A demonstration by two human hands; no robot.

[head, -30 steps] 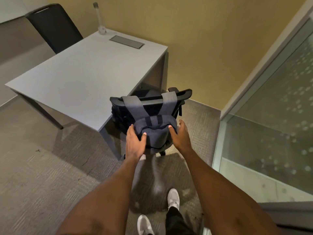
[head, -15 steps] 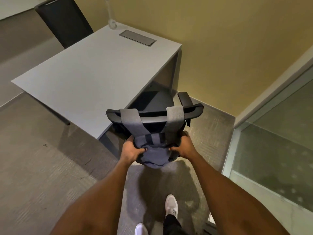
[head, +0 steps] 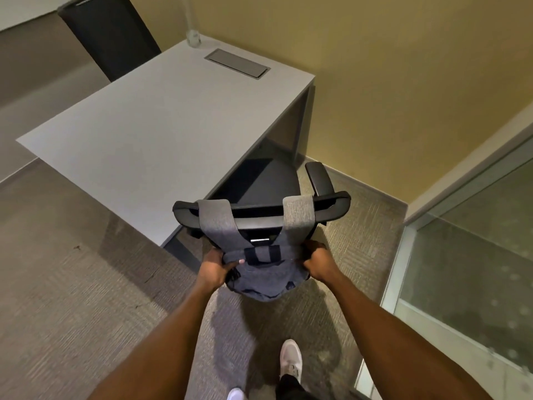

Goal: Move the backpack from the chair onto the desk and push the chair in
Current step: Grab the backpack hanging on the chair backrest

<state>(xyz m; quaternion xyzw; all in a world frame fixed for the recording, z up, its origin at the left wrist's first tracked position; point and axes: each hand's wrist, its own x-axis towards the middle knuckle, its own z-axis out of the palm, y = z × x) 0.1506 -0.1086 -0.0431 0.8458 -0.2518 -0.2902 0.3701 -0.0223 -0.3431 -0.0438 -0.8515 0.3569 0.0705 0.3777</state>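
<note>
The backpack (head: 261, 280) is hanging off the rear of the chair (head: 261, 215), its two grey straps (head: 219, 223) looped up and over the top rail of the backrest, so the bag's long axis is running down from the rail toward the floor. The left hand (head: 216, 268) is gripping the bag's upper left shoulder, fingers curled into the fabric with the thumb lying across the top. The right hand (head: 318, 262) is closing on the upper right corner in the same way, knuckles facing up. Both arms are reaching forward and down, nearly straight, with the bag sitting squarely between the hands and neither one clearly nearer.

The relation that matters is the straps over the rail: the bag is lying below and on the near side of the backrest, so it probably needs to go up until the loops clear the rail. The counter (head: 161, 134) is lying ahead and to the left, beyond the chair, its grey top bare near the front edge. The chair seat is sitting partly under the counter's right end, with one armrest (head: 318, 177) sticking out toward the wall.
</note>
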